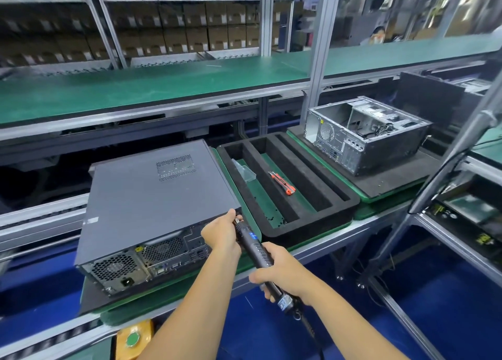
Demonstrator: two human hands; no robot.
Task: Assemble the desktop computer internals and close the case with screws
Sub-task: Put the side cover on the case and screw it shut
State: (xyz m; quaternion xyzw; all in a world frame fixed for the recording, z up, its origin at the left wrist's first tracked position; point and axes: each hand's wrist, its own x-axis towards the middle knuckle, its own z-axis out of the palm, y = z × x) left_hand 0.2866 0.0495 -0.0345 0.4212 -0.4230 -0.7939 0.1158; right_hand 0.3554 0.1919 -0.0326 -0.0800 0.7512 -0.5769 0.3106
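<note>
A closed dark grey desktop case (152, 196) lies flat on the conveyor, its rear panel with fan grilles and ports facing me. A black electric screwdriver (254, 244) points at the case's rear right corner. My right hand (282, 271) grips the driver's body. My left hand (222, 233) pinches its front end by the tip, right at that corner. Whatever sits under the tip is hidden by my fingers.
A black foam tray (345, 196) to the right holds an orange utility knife (285, 187) and a clear plastic bag (244, 171). Farther right stands an open silver case (380, 148). A green shelf (152, 88) runs overhead. A metal post (448, 153) leans at right.
</note>
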